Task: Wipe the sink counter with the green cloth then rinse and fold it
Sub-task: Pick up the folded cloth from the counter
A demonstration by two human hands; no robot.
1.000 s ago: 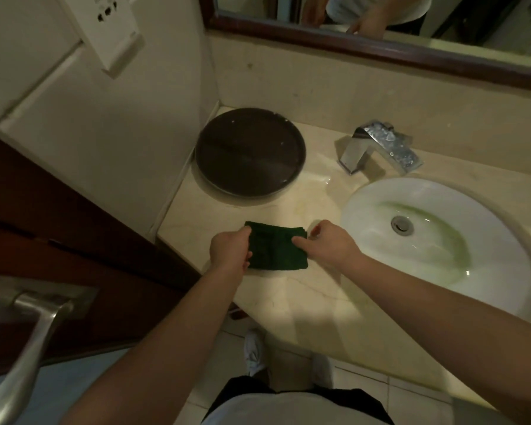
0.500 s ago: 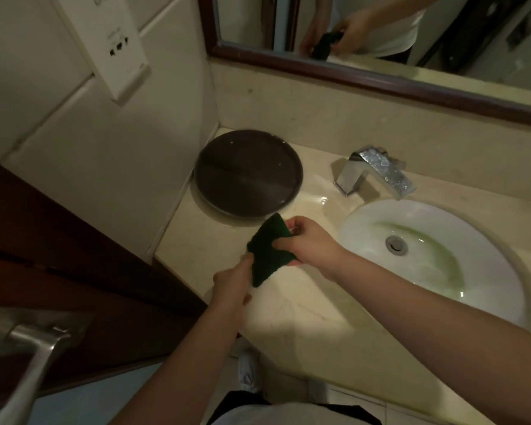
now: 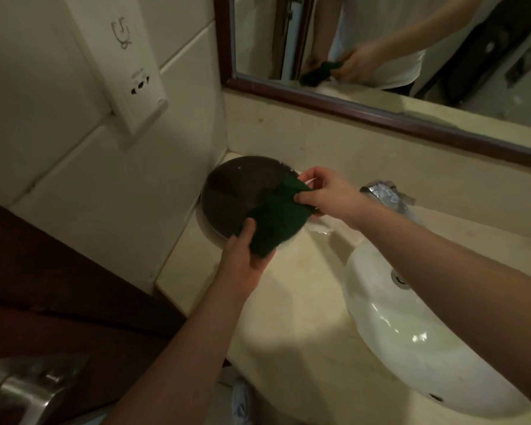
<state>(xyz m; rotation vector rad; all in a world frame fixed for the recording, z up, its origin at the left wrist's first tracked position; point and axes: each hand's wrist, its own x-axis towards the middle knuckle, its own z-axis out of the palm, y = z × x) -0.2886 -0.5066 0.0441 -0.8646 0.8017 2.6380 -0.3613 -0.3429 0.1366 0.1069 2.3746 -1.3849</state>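
The green cloth, folded into a small pad, hangs in the air above the right edge of the dark round tray. My left hand grips its lower left corner from below. My right hand pinches its upper right edge. The beige sink counter lies underneath, with the white basin to the right. The cloth's underside is hidden.
A chrome faucet stands behind the basin, partly hidden by my right forearm. A wood-framed mirror runs along the back wall. A white socket panel hangs on the tiled left wall. A metal door handle juts in at bottom left.
Both hands have lifted the cloth off the counter and carried it up and back over the tray's edge. The cloth has gone from lying flat to being held tilted between the hands.
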